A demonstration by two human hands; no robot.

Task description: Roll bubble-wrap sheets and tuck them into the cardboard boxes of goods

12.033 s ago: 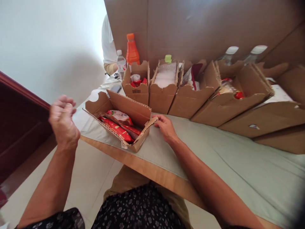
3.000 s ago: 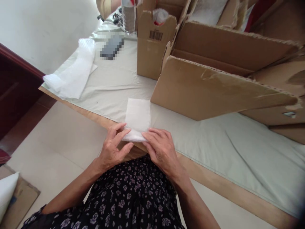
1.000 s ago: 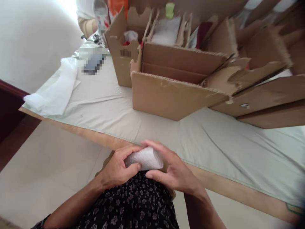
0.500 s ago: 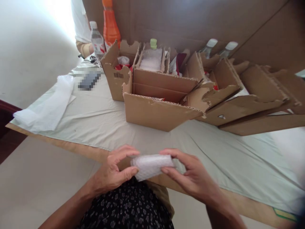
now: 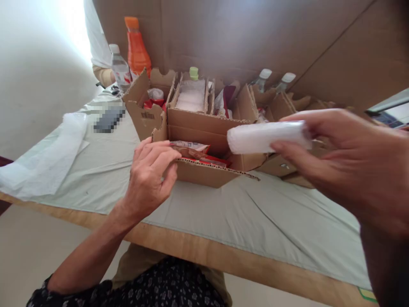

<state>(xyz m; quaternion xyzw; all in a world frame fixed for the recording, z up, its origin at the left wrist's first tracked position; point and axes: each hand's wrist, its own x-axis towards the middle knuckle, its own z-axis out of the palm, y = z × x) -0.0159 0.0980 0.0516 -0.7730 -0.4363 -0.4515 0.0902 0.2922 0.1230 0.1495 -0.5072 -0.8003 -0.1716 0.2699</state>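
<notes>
A whitish roll of bubble wrap [image 5: 251,138] lies between the thumb and fingers of my right hand [image 5: 348,157], raised above the right end of the front cardboard box [image 5: 201,177]. My left hand [image 5: 150,175] grips that box at its front left corner, fingers over the rim and thumb on the outer side. Inside the box, red and brown packets [image 5: 194,151] lean against the front wall. My left fingertips are close to these packets.
Behind stand open cardboard compartments with a bubble-wrapped item [image 5: 191,94] and packets. An orange bottle [image 5: 138,51] and clear bottles [image 5: 119,66] stand at the back. Loose bubble wrap [image 5: 47,157] and a blurred-out dark object [image 5: 109,118] lie left. Another person's sleeve [image 5: 98,40] shows behind.
The roll, earlier between both hands near the table edge, has been lifted to the right in my right hand. My left hand has let go of it and moved forward onto the box rim.
</notes>
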